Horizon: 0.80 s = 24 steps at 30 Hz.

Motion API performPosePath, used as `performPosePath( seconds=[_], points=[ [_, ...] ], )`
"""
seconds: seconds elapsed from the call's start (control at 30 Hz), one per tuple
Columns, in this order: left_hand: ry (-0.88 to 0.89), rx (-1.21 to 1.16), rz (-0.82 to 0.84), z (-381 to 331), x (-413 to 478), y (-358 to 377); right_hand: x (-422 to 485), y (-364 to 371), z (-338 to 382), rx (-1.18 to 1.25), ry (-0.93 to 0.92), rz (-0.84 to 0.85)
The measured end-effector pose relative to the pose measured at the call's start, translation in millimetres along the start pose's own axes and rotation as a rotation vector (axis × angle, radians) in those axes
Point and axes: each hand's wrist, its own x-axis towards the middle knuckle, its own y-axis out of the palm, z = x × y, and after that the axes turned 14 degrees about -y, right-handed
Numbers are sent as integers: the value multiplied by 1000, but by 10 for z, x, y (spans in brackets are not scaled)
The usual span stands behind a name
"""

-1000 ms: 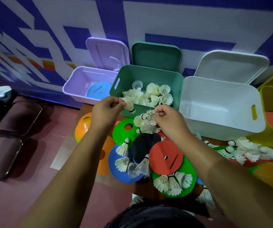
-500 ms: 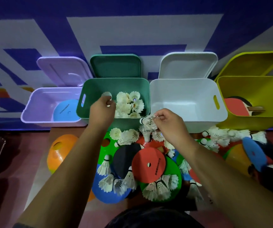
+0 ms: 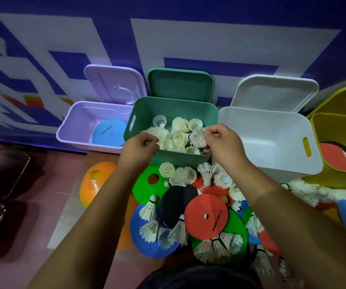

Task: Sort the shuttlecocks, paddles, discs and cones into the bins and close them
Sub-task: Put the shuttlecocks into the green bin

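Shuttlecocks [image 3: 177, 133] partly fill the green bin [image 3: 174, 102]; plenty lie outside, lids [image 3: 180, 84] open. My right hand [image 3: 223, 143] pinches a shuttlecock [image 3: 197, 137]; whether my curled left hand [image 3: 139, 148] holds anything, I can't tell.

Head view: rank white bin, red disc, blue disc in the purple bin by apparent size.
1. white bin
2. red disc
3. blue disc
The two discs may really match: the red one lies nearer the camera.
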Motion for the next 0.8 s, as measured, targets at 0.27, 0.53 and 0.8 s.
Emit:
performPosePath(
  seconds=[0.27,0.53,0.8],
  points=[
    [-53,-30,-48,390,-19,-341,372,419,183,129,135,255],
    [-127,-41,-34,840,-117,-372,36,620,87,-68,34,216],
    [-193,225,48,1453,-289,-105,-361,825,-239,-240,-114,424]
  ],
)
